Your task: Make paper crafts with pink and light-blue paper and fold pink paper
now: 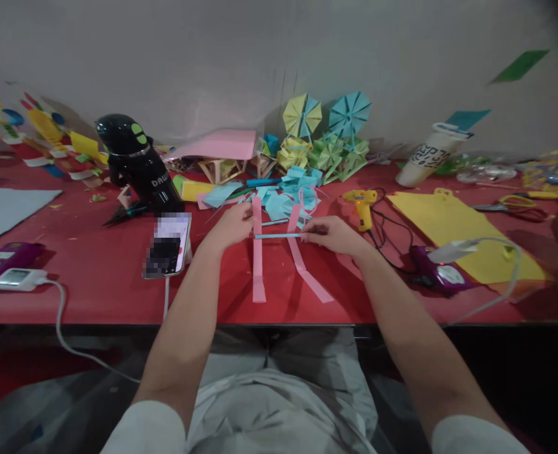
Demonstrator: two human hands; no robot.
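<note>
Two folded pink paper strips stand over the red table, a left strip [258,258] and a right strip [299,260], their lower ends bent outward toward me. A thin light-blue paper stick [277,236] spans them crosswise, and a second blue stick [275,222] lies behind it. My left hand [235,226] pinches the left pink strip near the stick's end. On the other side, my right hand [328,233] pinches the right end of the front blue stick, beside the right strip. Some fingertips are hidden behind the paper.
A yellow hot glue gun [364,207] with a black cord sits right of my hands. Behind are blue paper scraps [279,205] and folded paper wheels [349,115]. A phone [168,246], black bottle [137,164], yellow sheets [463,233], scissors [510,205] and cup [430,154] surround them.
</note>
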